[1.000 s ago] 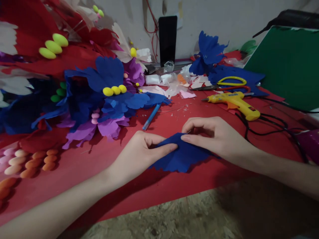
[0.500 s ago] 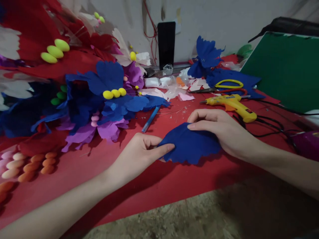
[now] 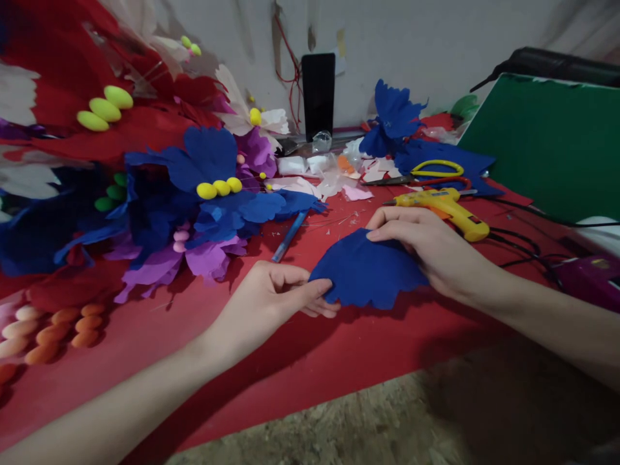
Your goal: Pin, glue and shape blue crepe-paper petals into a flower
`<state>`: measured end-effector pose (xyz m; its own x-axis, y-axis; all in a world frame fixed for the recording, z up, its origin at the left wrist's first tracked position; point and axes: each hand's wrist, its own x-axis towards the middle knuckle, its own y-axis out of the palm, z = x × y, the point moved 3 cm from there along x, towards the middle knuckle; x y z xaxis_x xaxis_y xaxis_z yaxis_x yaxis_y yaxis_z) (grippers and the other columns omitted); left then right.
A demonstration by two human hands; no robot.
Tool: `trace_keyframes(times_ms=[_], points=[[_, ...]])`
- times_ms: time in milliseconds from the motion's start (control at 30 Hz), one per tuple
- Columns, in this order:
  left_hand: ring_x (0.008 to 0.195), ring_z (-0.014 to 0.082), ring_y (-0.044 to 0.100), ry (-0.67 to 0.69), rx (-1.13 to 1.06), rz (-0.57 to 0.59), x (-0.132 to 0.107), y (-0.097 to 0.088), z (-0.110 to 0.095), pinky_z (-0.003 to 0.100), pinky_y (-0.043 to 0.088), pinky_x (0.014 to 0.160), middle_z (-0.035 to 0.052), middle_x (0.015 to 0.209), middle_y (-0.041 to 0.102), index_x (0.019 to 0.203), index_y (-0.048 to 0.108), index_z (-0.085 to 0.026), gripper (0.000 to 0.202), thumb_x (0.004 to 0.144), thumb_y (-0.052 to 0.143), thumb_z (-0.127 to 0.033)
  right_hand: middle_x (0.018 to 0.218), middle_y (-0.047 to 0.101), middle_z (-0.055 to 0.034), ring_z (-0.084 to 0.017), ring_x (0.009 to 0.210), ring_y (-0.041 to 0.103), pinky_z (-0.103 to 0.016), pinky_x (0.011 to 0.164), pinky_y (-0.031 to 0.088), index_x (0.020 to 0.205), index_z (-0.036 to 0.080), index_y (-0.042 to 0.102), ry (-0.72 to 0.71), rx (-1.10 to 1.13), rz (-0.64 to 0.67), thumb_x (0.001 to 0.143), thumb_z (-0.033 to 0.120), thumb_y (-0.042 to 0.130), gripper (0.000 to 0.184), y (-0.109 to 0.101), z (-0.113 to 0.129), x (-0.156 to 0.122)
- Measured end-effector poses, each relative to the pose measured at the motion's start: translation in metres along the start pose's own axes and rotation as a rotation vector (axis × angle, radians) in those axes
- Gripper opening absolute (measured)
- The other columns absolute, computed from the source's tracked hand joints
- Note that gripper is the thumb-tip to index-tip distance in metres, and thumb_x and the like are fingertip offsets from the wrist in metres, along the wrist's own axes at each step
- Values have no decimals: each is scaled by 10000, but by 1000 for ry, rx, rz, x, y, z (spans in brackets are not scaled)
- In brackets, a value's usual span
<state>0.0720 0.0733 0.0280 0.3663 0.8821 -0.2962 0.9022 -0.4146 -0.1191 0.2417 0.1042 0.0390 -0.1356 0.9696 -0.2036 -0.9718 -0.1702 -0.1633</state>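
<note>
A blue crepe-paper petal (image 3: 368, 271) with a jagged lower edge is held just above the red sheet (image 3: 290, 361) between both hands. My left hand (image 3: 271, 303) pinches its left corner, thumb on top, fingers curled under. My right hand (image 3: 426, 248) grips its upper right edge, fingers closed over the paper. The petal is spread out wide between the two hands.
A heap of blue, purple, red and white paper flowers (image 3: 194, 187) fills the left. Orange and pink foam beads (image 3: 53, 323) lie at far left. A yellow glue gun (image 3: 450, 206), yellow-handled scissors (image 3: 431, 171), a blue pen (image 3: 288, 236), black cables (image 3: 523, 245) and a green board (image 3: 547, 142) stand behind and right.
The petal has been pulled open wider. My right hand moved up and away from my left hand, stretching the paper between them.
</note>
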Motion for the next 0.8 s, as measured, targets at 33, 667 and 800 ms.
trace_keyframes(times_ms=[33,667,800], points=[[581,113,657,2,-4,-2,0,0,0,186,517,586,6,606,710,606,677,-143,163,721,599,-228,507,379,19,-32,418,341,-155,364,244,582,143,435,4,-5,1,557,277,554,182,0,-1,1],[408,89,433,485,567,-264,-11,-8,-10,222,354,427,-44,440,433,493,399,-202,354,837,329,-248,660,573,-21,-54,551,464,-175,503,347,729,114,610,6,-393,432,622,333,597,244,8,-19,14],[1008,199,555,673,993,-67,-19,19,-5,335,444,856,111,1077,619,1047,529,-125,338,888,262,-256,724,586,-18,-46,594,431,-185,570,334,802,118,628,-198,-549,202,678,271,568,206,5,-17,19]])
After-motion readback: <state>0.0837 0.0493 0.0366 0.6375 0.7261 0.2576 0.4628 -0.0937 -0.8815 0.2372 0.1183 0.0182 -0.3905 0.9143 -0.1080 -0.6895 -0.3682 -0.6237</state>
